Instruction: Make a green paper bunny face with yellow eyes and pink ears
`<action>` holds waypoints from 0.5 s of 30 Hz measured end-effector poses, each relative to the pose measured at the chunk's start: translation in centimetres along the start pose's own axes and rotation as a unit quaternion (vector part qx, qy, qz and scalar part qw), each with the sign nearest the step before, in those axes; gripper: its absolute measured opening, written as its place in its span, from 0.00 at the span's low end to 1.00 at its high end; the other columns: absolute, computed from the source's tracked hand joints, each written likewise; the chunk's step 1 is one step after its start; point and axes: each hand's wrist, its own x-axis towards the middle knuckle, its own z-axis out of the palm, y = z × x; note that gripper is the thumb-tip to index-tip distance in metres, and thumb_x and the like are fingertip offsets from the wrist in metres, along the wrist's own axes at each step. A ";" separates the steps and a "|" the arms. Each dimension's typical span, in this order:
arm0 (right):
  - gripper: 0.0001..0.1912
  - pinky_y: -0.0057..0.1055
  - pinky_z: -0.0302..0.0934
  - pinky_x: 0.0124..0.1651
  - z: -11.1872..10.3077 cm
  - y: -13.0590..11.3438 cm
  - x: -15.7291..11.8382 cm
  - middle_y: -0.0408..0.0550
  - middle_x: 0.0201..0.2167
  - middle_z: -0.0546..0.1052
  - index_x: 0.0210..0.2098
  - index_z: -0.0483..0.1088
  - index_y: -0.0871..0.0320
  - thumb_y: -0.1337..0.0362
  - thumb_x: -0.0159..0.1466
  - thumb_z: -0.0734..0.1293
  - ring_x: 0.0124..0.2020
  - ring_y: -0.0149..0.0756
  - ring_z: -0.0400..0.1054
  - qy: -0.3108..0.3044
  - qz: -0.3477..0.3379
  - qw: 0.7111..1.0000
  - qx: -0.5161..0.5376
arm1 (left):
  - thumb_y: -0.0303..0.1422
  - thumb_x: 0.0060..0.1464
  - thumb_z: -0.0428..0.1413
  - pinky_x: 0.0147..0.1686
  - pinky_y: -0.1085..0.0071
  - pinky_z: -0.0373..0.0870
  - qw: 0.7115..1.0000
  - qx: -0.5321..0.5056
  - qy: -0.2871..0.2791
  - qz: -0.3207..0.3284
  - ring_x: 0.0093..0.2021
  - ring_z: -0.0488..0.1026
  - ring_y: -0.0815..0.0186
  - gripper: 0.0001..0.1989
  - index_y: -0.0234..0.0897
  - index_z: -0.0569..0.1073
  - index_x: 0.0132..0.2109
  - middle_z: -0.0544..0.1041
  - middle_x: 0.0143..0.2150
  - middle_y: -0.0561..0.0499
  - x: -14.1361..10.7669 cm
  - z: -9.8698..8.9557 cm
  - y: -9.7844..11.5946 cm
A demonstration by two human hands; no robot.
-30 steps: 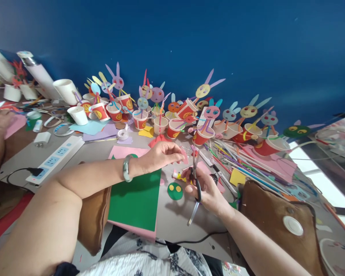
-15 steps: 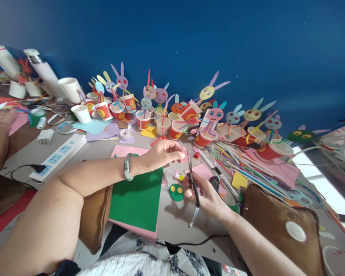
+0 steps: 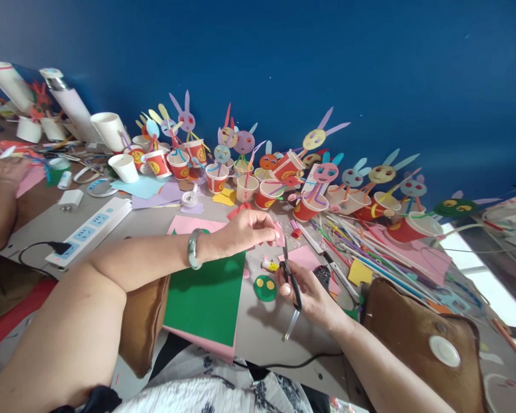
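Between thumb and fingers, my left hand (image 3: 253, 232) pinches a small piece of pink paper (image 3: 279, 234). My right hand (image 3: 307, 291) is closed around black-handled scissors (image 3: 293, 281), whose blades point up beside the pink piece. Whether the blades touch the paper I cannot tell. Also by my right hand is a clear pen-like stick (image 3: 291, 326), its upper part hidden. Just below, on the table, lies a green paper circle (image 3: 265, 288) with two yellow ovals. A small yellow-and-white tube (image 3: 270, 264) rests above it. Green paper (image 3: 206, 301) lies on pink sheets under my left forearm.
Paper cups (image 3: 312, 206) with paper rabbit figures line the blue wall. Coloured pipe cleaners (image 3: 370, 249) spread out at the right, by a brown cushion (image 3: 417, 338). A power strip (image 3: 90, 232) lies on the left. Another person's hand (image 3: 8, 170) is at the far left.
The pink piece in my left hand now shows more of its face beside the scissor blades. My hands have barely moved; the whole view has shifted slightly.
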 end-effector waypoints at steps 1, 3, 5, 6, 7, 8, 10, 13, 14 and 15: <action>0.32 0.30 0.46 0.29 0.0 0.1 0.0 0.40 0.24 0.65 0.28 0.63 0.56 0.33 0.53 0.71 0.27 0.31 0.54 -0.001 -0.001 1.000 -0.001 | 0.30 0.50 0.58 0.23 0.79 0.59 1.000 0.001 0.001 -0.002 0.26 0.68 0.75 0.05 0.32 0.72 0.30 0.78 0.30 0.50 0.0 0.0 0.0; 0.32 0.31 0.46 0.29 0.0 0.2 0.1 0.41 0.24 0.65 0.28 0.63 0.57 0.33 0.53 0.71 0.27 0.30 0.54 -0.005 -0.002 1.000 0.002 | 0.30 0.50 0.59 0.22 0.79 0.59 1.000 0.003 0.001 -0.004 0.26 0.68 0.75 0.05 0.32 0.72 0.30 0.77 0.29 0.50 0.0 0.0 0.1; 0.32 0.31 0.47 0.29 0.0 0.3 0.1 0.41 0.24 0.64 0.28 0.64 0.57 0.32 0.53 0.70 0.27 0.30 0.54 -0.009 -0.001 1.000 0.007 | 0.31 0.50 0.59 0.22 0.78 0.58 1.000 0.005 0.001 -0.005 0.26 0.67 0.75 0.05 0.32 0.72 0.30 0.77 0.29 0.51 0.1 0.0 0.0; 0.33 0.31 0.47 0.29 0.0 0.3 0.2 0.40 0.24 0.64 0.28 0.64 0.57 0.32 0.53 0.70 0.27 0.30 0.54 -0.010 -0.001 1.000 0.009 | 0.31 0.50 0.59 0.22 0.78 0.58 1.000 0.007 0.001 -0.005 0.25 0.67 0.76 0.06 0.32 0.73 0.30 0.76 0.29 0.51 0.1 -0.1 -0.1; 0.33 0.31 0.47 0.29 0.0 0.4 0.2 0.40 0.24 0.64 0.28 0.64 0.57 0.32 0.52 0.71 0.27 0.30 0.54 -0.010 0.000 1.000 0.009 | 0.31 0.50 0.59 0.22 0.78 0.58 1.000 0.010 0.001 -0.004 0.25 0.66 0.76 0.06 0.32 0.73 0.30 0.76 0.29 0.51 0.1 -0.1 -0.2; 0.33 0.31 0.47 0.29 0.0 0.4 0.2 0.40 0.24 0.64 0.28 0.64 0.57 0.32 0.52 0.71 0.27 0.30 0.54 -0.010 0.001 1.000 0.009 | 0.31 0.50 0.59 0.22 0.78 0.58 1.000 0.014 0.001 -0.002 0.24 0.66 0.76 0.06 0.32 0.73 0.30 0.76 0.29 0.52 0.1 -0.2 -0.3; 0.33 0.31 0.47 0.29 0.0 0.4 0.3 0.40 0.24 0.64 0.28 0.64 0.57 0.32 0.51 0.71 0.27 0.30 0.54 -0.007 0.002 1.000 0.010 | 0.31 0.50 0.59 0.23 0.77 0.58 1.000 0.022 0.001 0.004 0.24 0.65 0.76 0.06 0.32 0.73 0.30 0.75 0.29 0.52 0.1 -0.3 -0.4; 0.33 0.31 0.47 0.29 0.1 0.1 0.3 0.40 0.23 0.64 0.28 0.64 0.57 0.32 0.51 0.71 0.26 0.30 0.53 -0.001 0.006 1.000 0.019 | 0.32 0.50 0.59 0.22 0.77 0.57 0.999 0.032 0.002 0.001 0.24 0.65 0.76 0.06 0.32 0.73 0.31 0.75 0.28 0.52 0.0 -0.3 -0.4; 0.33 0.31 0.47 0.29 0.2 -0.1 0.3 0.41 0.23 0.65 0.28 0.64 0.57 0.32 0.52 0.71 0.26 0.30 0.53 0.001 0.008 1.000 0.023 | 0.32 0.50 0.59 0.22 0.77 0.57 0.999 0.035 0.003 -0.004 0.23 0.65 0.76 0.06 0.32 0.73 0.31 0.75 0.28 0.52 0.0 -0.4 -0.4; 0.32 0.32 0.47 0.29 0.2 -0.2 0.3 0.41 0.23 0.65 0.28 0.65 0.57 0.32 0.52 0.71 0.26 0.30 0.54 0.001 0.009 1.000 0.028 | 0.32 0.50 0.59 0.22 0.77 0.57 0.999 0.037 0.004 -0.009 0.23 0.64 0.76 0.06 0.32 0.73 0.31 0.74 0.28 0.53 0.0 -0.4 -0.3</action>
